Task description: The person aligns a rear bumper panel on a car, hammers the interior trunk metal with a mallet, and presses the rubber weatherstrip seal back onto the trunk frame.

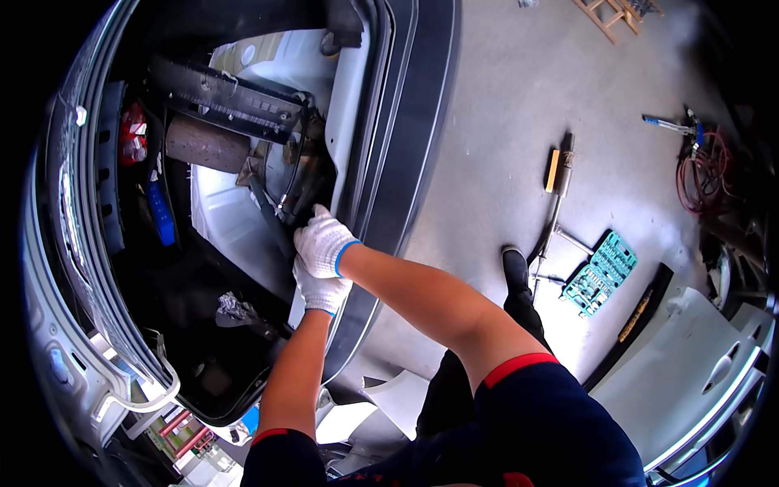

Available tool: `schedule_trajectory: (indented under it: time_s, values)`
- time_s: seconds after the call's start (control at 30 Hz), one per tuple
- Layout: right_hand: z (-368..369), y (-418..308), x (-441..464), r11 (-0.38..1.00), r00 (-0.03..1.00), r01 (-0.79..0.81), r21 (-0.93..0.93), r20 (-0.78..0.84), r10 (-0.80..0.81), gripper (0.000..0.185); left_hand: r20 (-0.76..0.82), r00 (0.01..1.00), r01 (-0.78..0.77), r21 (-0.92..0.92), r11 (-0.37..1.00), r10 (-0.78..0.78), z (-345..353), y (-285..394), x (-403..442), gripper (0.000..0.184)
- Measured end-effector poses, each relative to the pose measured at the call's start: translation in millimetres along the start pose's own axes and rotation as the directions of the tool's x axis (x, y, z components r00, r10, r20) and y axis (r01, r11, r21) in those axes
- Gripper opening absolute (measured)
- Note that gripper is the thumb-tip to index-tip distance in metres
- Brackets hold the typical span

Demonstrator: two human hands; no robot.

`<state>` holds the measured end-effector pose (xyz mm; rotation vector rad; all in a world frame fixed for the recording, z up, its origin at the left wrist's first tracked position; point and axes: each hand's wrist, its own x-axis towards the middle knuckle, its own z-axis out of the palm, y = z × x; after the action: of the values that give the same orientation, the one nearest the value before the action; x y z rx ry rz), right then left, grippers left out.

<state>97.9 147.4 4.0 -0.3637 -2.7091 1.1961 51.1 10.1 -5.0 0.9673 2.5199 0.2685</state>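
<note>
My right hand (326, 242), in a white knit glove with a blue cuff, is closed at the inner right edge of an open car body. Just below it and partly covered by it, my left hand (319, 289) wears a matching glove and is also closed. What the fingers grip is hidden behind the gloves. Beyond them lie a dark tube (270, 213), a thin black cable (295, 166) with a metal end, a rusty brown cylinder (207, 143) and a dark perforated beam (227, 99).
The dark bumper (412, 122) borders the opening. On the floor are a teal socket set (601, 272), a long metal pipe (553, 219), an orange block (553, 170) and a red hose (704, 183). A pale car door (690, 365) lies at lower right. A blue object (161, 213) sits inside.
</note>
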Motion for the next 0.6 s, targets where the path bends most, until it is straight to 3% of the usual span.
schedule_trajectory:
  time_s: [0.1, 0.17, 0.23, 0.27, 0.3, 0.37, 0.43, 0.53, 0.6]
  values:
    - [-7, 1, -8, 0.991, 0.999, 0.027, 0.130, -0.030, -0.023, 0.029, -0.028, 0.995, -0.094, 0.147, 0.985, 0.099, -8, 3, 4, 0.062]
    - [-52, 7, -26, 0.983, 0.996, 0.014, 0.181, 0.080, -0.029, 0.029, -0.055, 0.981, -0.164, 0.271, 0.948, 0.186, -9, -3, 0, 0.073]
    - [-76, 21, -46, 0.806, 0.972, 0.055, 0.589, -0.216, 0.092, 0.029, -0.087, 0.962, -0.209, 0.382, 0.900, 0.260, -5, -10, -4, 0.085]
    - [-98, 32, -56, 0.742, 0.953, -0.042, 0.670, -0.196, 0.231, 0.031, -0.190, 0.868, -0.342, 0.441, 0.830, 0.459, -1, -17, -5, 0.096]
    - [-121, 47, -62, 0.659, 0.918, -0.129, 0.741, -0.163, 0.362, 0.032, -0.187, 0.890, -0.323, 0.382, 0.866, 0.415, -5, -9, -7, 0.095]
    - [-154, 80, -66, 0.564, 0.695, -0.326, 0.759, -0.212, 0.687, 0.039, -0.197, 0.894, -0.314, 0.367, 0.876, 0.403, -5, -10, -7, 0.094]
    - [-168, 131, -53, 0.554, 0.576, -0.490, 0.673, -0.226, 0.785, 0.051, -0.203, 0.897, -0.307, 0.355, 0.883, 0.394, -8, -6, -6, 0.094]
    - [-205, 167, -17, 0.553, 0.623, -0.642, 0.531, -0.058, 0.780, 0.073, -0.195, 0.901, -0.306, 0.347, 0.887, 0.387, -11, -4, -5, 0.093]
    - [-234, 170, 9, 0.510, 0.605, -0.762, 0.400, 0.157, 0.781, 0.079, -0.184, 0.902, -0.323, 0.316, 0.892, 0.392, -14, -2, -4, 0.092]
